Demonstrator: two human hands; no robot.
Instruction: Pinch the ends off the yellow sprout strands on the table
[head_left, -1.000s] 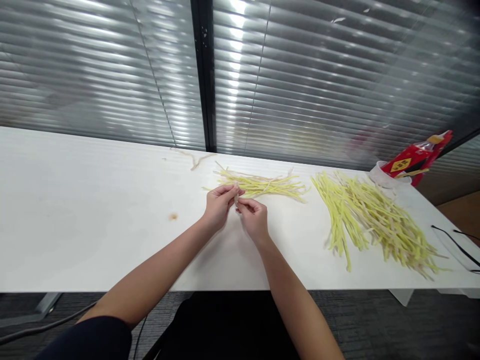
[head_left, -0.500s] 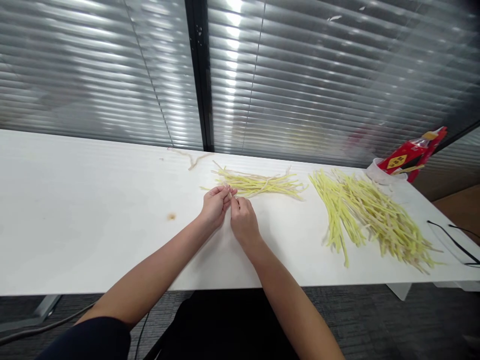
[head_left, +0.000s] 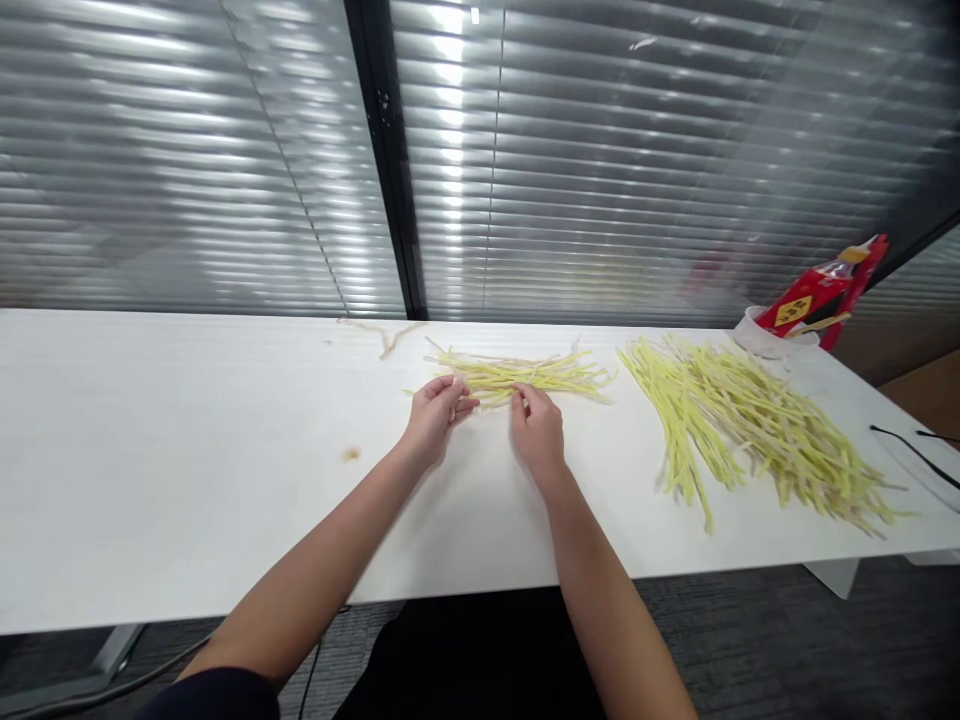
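Note:
A loose bundle of pale yellow stalks [head_left: 525, 372], which look like yellow chives, lies crosswise on the white table [head_left: 187, 460]. At the bundle's left end is my left hand [head_left: 439, 410], thumb and forefinger pinched on a chive while the lower fingers reach to the right. My right hand [head_left: 538, 428] is closed in a pinch at the bundle's near side, on what looks like a chive too. The fingers cover most of the held part. Two larger heaps of the same chives lie off to the right, a narrow one [head_left: 675, 430] beside a wide one [head_left: 795, 430].
A few tan strands [head_left: 388, 340] lie at the back edge. At the far right corner a white bowl [head_left: 757, 338] stands by a red packet [head_left: 799, 305]. Glasses [head_left: 919, 455] rest at the right. Blinds [head_left: 615, 180] rise behind the table, and a brown spot [head_left: 351, 454] marks it.
My right hand has moved right, away from my left hand, along the bundle. My left hand's lower fingers have straightened. The view has shifted slightly.

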